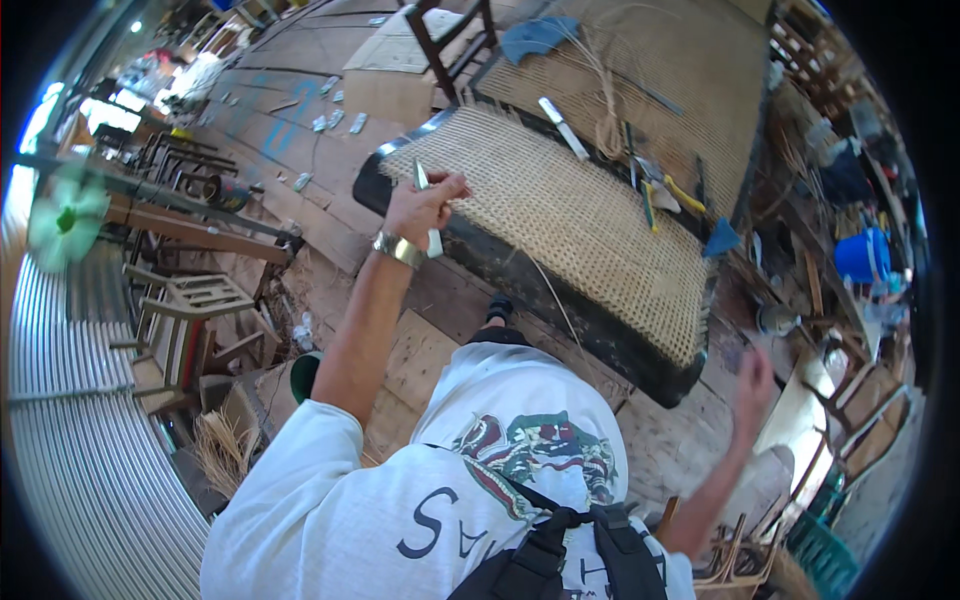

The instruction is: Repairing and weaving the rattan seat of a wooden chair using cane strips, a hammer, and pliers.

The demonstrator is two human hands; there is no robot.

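Observation:
My left hand (425,208), with a metal watch band on the wrist, is closed round a knife (420,174). The knife's narrow pale blade points up past the fingers, and its white handle end shows below the palm. Close to this hand lies a woven cane panel (560,220) on a long black frame (560,300), its cut edges frayed. One loose cane strand (545,285) hangs over the near side of the frame. My right hand (757,388) is out to the right, past the frame's end, away from the panel; motion smears its fingers.
On the panel's far side lie a white-handled tool (563,128), yellow-handled pliers (684,196) and a bundle of cane strands (608,130). A large cane sheet (690,90) spreads behind. Wooden chair frames (205,295) stand left, near a fan (68,215). A blue bucket (862,256) is at right.

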